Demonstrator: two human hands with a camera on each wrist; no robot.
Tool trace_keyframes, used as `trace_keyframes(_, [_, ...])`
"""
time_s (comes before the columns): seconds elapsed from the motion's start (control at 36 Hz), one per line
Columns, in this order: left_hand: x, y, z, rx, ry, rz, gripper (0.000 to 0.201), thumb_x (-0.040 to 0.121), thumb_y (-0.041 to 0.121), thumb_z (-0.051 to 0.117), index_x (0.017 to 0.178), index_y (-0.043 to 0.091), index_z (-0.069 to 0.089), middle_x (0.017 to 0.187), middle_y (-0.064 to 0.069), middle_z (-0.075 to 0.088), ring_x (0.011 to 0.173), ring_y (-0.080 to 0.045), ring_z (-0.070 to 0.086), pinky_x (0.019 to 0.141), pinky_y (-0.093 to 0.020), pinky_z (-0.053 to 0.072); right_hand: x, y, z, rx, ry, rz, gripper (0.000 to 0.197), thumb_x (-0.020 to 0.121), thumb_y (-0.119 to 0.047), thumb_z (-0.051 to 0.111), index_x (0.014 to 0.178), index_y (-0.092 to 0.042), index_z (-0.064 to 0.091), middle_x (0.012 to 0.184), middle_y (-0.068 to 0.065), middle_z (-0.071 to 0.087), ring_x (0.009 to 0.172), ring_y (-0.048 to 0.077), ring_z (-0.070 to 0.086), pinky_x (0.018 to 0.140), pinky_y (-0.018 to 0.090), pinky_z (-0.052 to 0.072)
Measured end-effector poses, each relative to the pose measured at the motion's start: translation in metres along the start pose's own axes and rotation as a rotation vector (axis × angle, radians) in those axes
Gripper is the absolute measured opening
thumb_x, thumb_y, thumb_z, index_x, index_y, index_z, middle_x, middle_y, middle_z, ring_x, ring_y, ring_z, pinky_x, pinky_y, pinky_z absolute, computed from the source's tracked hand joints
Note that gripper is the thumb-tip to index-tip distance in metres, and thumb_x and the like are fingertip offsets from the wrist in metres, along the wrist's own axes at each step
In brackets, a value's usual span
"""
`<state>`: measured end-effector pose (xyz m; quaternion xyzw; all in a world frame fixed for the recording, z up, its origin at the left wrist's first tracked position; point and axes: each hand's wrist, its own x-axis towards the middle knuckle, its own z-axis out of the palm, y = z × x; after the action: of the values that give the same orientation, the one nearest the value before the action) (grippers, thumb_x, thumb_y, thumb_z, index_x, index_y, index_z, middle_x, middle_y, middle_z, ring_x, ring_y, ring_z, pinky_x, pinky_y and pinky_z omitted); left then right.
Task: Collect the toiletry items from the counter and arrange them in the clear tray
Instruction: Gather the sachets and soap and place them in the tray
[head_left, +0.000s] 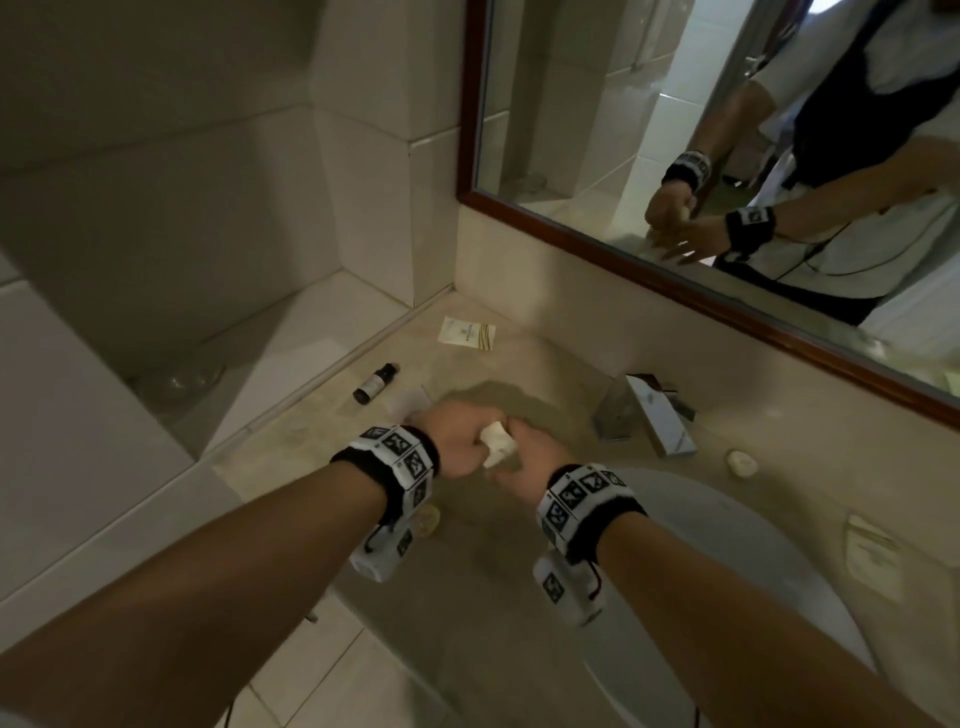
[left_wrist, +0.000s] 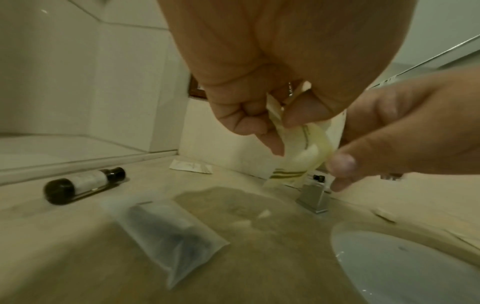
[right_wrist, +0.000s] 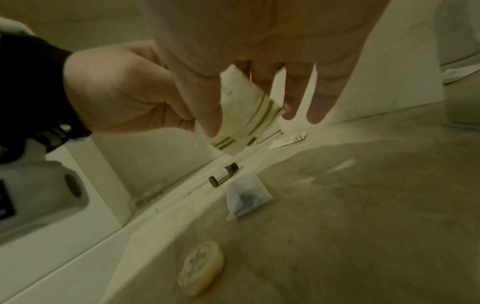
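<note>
Cream paper, striped in olive, is sitting crumpled in the left hand (head_left: 457, 441): a toiletry sachet (left_wrist: 298, 148), the grip clamped on it between thumb and curled fingers, its long axis hanging downward. The right hand (head_left: 524, 457) is meeting it, fingers nearly straight against the sachet's far side. Beyond, on the stone surface (left_wrist: 78, 236), a frosted pouch (left_wrist: 168, 236), a dark bottle (left_wrist: 83, 185) and a flat sachet (head_left: 466, 333) are waiting, the left hand being nearer. No clear tray is showing.
</note>
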<state>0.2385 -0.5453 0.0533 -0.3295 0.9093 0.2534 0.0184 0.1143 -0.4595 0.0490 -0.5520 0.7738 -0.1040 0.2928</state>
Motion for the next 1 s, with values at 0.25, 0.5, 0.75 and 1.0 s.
trace_keyframes(0.25, [0.012, 0.022, 0.003, 0.019, -0.006, -0.026, 0.03, 0.091, 0.035, 0.059, 0.117, 0.02, 0.062, 0.111, -0.003, 0.067, 0.102, -0.02, 0.061, 0.08, -0.026, 0.045, 0.014, 0.027, -0.019, -0.204, -0.067, 0.067, 0.028, 0.095, -0.027, 0.047, 0.113, -0.007, 0.055, 0.116, 0.013, 0.062, 0.106, 0.032, 0.058, 0.085, 0.034, 0.044])
trace_keyframes(0.5, [0.043, 0.003, -0.007, 0.107, -0.021, -0.169, 0.032, 0.089, 0.034, 0.063, 0.115, 0.015, 0.064, 0.106, -0.005, 0.068, 0.097, -0.022, 0.063, 0.08, -0.031, 0.051, 0.042, 0.025, -0.023, -0.127, -0.006, 0.076, 0.03, 0.092, -0.02, 0.055, 0.12, -0.012, 0.051, 0.115, 0.011, 0.063, 0.106, 0.031, 0.059, 0.082, 0.031, 0.042])
trace_keyframes(0.75, [0.092, -0.067, -0.031, 0.117, -0.219, -0.228, 0.032, 0.082, 0.031, 0.069, 0.111, 0.019, 0.064, 0.105, -0.003, 0.068, 0.092, -0.023, 0.063, 0.08, -0.031, 0.052, 0.127, -0.011, -0.03, -0.17, 0.017, 0.084, 0.026, 0.092, -0.017, 0.052, 0.115, -0.007, 0.056, 0.119, 0.014, 0.059, 0.106, 0.029, 0.056, 0.089, 0.035, 0.044])
trace_keyframes(1.0, [0.127, -0.164, -0.052, -0.101, -0.149, -0.381, 0.047, 0.098, 0.021, 0.047, 0.143, 0.012, 0.039, 0.147, -0.009, 0.041, 0.133, -0.028, 0.043, 0.106, -0.034, 0.037, 0.229, -0.016, -0.021, -0.517, -0.202, 0.192, 0.055, 0.099, -0.032, 0.036, 0.15, -0.021, 0.018, 0.161, 0.002, 0.004, 0.145, 0.036, 0.01, 0.12, 0.046, 0.014])
